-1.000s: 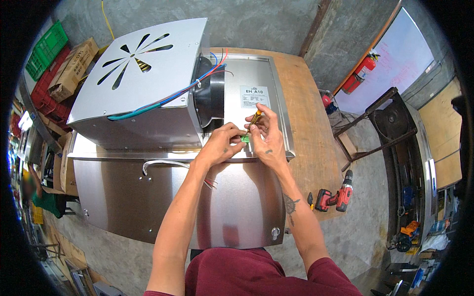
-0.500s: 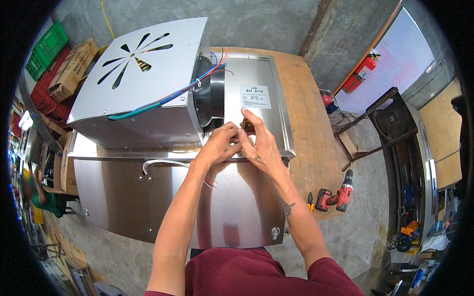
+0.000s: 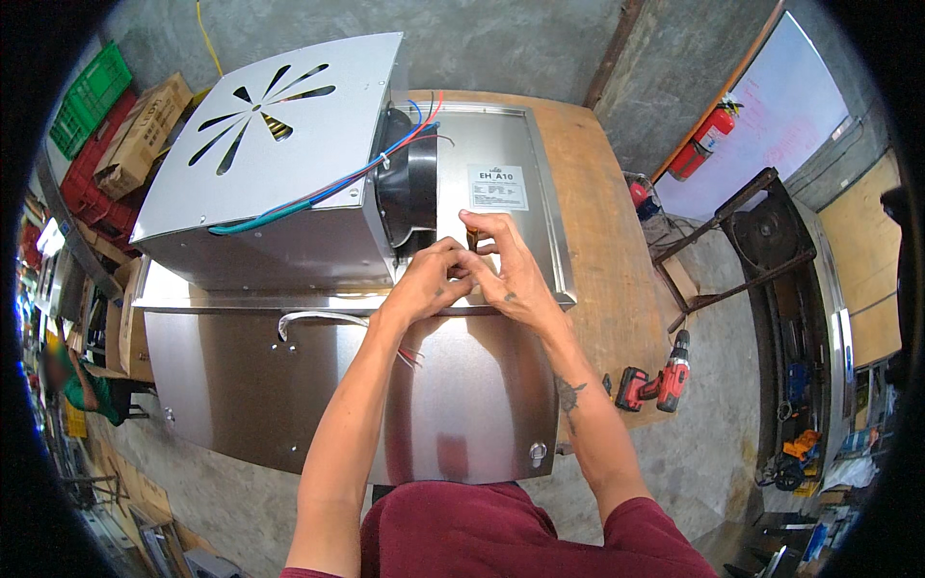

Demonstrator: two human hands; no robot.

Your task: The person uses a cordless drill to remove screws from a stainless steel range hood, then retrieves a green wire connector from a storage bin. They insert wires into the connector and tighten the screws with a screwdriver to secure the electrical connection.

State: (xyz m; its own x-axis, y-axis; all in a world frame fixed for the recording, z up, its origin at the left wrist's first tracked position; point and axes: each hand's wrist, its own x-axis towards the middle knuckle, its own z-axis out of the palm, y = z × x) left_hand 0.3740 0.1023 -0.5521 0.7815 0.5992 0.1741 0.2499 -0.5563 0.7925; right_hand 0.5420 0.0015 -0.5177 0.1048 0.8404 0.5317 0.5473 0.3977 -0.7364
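Both hands meet over the top of a stainless steel range hood lying on a wooden workbench; everything below is placed w/ respect to that hood. Left hand sits at the hood's upper edge, fingers curled in, tips pressed against the right hand's fingers. Right hand is just beside it to the right, thumb and forefinger pinched round a small dark-and-brass part, prob. a connector or terminal, too small to tell exactly. That part hovers just above the hood's flat top panel, right below the white spec label and next to the black round motor opening. Left hand's grip: closed-ish, but can't tell if it actually holds anything, the fingers hide it. Thin red wire ends poke out under the left wrist, over the hood's front face. A blue, red & green wire bundle runs across the grey blower housing w/ fan-shaped slots, mounted on the hood's left half. A white cable loops along the hood's front lip. A red cordless drill lies on the bench, off the hood's right side. A red fire extinguisher leans by the wall, well apart, beyond the hood's far right corner.
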